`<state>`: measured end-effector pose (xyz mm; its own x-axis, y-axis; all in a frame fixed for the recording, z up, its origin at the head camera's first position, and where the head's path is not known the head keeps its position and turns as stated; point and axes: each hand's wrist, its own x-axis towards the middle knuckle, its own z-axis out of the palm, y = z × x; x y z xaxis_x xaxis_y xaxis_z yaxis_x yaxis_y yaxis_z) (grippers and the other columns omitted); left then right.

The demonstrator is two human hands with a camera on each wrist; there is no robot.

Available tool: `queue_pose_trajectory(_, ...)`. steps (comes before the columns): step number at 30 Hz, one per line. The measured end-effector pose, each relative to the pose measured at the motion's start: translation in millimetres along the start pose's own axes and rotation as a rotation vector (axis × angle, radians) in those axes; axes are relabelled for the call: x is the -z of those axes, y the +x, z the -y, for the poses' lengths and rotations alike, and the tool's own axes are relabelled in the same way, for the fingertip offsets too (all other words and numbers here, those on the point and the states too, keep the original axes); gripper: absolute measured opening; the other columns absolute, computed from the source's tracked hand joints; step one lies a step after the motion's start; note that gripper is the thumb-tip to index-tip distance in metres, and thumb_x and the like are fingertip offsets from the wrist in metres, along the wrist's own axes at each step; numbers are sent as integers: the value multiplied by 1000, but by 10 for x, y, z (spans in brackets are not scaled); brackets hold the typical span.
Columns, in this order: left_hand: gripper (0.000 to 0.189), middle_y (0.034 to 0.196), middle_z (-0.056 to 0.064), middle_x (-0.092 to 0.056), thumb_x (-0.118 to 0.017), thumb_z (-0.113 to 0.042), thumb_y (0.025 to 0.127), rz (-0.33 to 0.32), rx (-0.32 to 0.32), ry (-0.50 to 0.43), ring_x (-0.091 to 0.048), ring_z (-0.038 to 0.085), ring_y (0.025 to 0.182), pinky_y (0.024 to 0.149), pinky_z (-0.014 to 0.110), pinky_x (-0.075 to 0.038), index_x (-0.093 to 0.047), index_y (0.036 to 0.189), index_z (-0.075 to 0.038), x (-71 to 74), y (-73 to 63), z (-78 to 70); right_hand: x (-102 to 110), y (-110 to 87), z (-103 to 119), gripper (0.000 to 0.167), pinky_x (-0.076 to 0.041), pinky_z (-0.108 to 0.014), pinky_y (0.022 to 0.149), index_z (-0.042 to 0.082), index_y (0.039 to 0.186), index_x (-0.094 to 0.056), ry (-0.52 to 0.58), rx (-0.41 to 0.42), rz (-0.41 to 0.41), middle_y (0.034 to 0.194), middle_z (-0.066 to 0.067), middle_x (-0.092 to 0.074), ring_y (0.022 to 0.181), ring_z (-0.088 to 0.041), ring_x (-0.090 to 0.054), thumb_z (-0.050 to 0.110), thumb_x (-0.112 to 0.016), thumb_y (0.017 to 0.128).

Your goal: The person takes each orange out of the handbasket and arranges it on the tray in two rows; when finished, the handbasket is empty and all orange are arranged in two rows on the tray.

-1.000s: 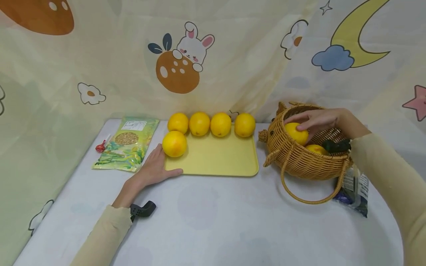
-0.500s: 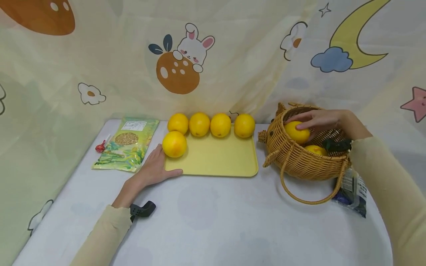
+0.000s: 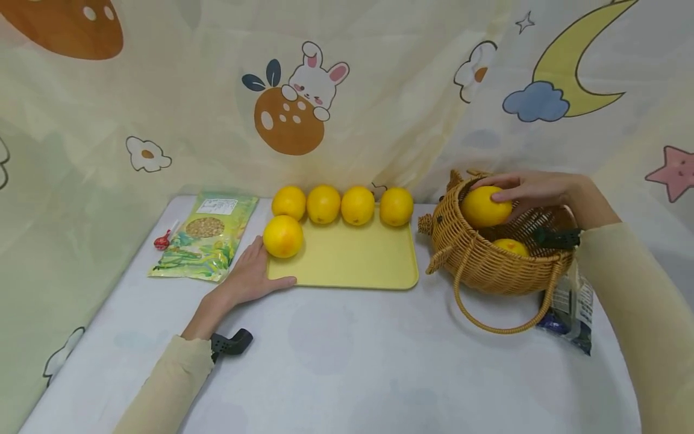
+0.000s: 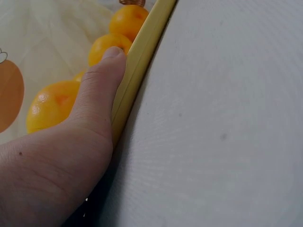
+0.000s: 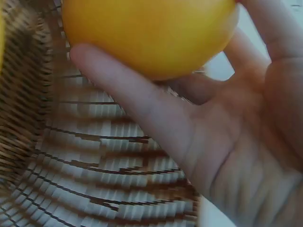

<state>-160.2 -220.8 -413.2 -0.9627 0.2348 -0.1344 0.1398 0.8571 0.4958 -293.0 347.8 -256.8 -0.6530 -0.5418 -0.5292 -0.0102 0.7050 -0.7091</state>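
Observation:
In the head view my right hand (image 3: 534,190) grips an orange (image 3: 485,207) by its upper side, at the mouth of a pig-shaped wicker basket (image 3: 490,277). The right wrist view shows my thumb and fingers round this orange (image 5: 151,33), with the basket's woven wall behind. Another orange (image 3: 511,246) lies lower inside the basket. My left hand (image 3: 252,274) lies at the front left corner of a yellow tray (image 3: 352,256), fingers straight along its left side and thumb along its front edge. One orange (image 3: 284,236) sits at the tray's left; several more line its back edge.
Left of the tray lie a green and yellow food bag (image 3: 206,235) and a red-wrapped lollipop (image 3: 162,241). A dark packet (image 3: 569,316) sits partly behind the basket, whose looped handle (image 3: 504,330) hangs toward the front. A patterned cloth backdrop (image 3: 390,90) rises behind the table.
My right hand has raised the orange slightly from inside the basket toward its rim. More of the orange below shows. My left hand has stayed at the tray corner.

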Motion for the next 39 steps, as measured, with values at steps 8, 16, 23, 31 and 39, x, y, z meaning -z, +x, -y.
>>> queue_pose_trajectory(8, 123, 163, 22, 1, -63, -72, 76, -4, 5, 14, 2, 40, 151, 123, 55, -5, -1, 155, -2, 26, -19, 17, -75, -400, 286, 48, -60, -34, 84, 18, 150, -35, 69, 309, -141, 127, 1, -57, 98, -19, -66, 9, -42, 103)
queue_pose_trajectory(16, 123, 163, 21, 1, -62, -74, 76, -6, 7, 20, 2, 39, 151, 123, 55, -5, -1, 156, -3, 21, -19, 38, -944, -314, 992, 51, -59, -28, 83, 10, 148, -39, 619, 724, -396, 136, -9, -47, 105, -18, -64, -3, -44, 99)
queue_pose_trajectory(23, 122, 164, 20, 1, -62, -74, 76, -8, 8, 9, 1, 38, 152, 123, 55, -6, -2, 156, -3, -22, 6, 2, -1534, -34, 1310, 50, -58, -21, 82, 16, 143, -47, 643, 833, -630, 141, -7, -47, 108, -18, -59, 0, -53, 96)
queue_pose_trajectory(31, 122, 163, 21, 1, -63, -73, 76, -22, -6, 11, -2, 39, 151, 123, 56, -7, -2, 156, -4, -8, -1, 4, -1881, 290, 1581, 51, -58, -28, 88, 21, 140, -49, 794, 945, -640, 144, -9, -45, 114, -22, -57, 9, -63, 93)
queue_pose_trajectory(39, 119, 163, 22, -1, -65, -68, 78, -33, -35, 9, 0, 40, 151, 123, 55, -7, -3, 155, -2, 9, 3, 19, -2016, 513, 1825, 58, -59, -37, 86, 26, 132, -52, 1049, 1016, -514, 139, -6, -46, 116, -25, -55, 24, -79, 81)
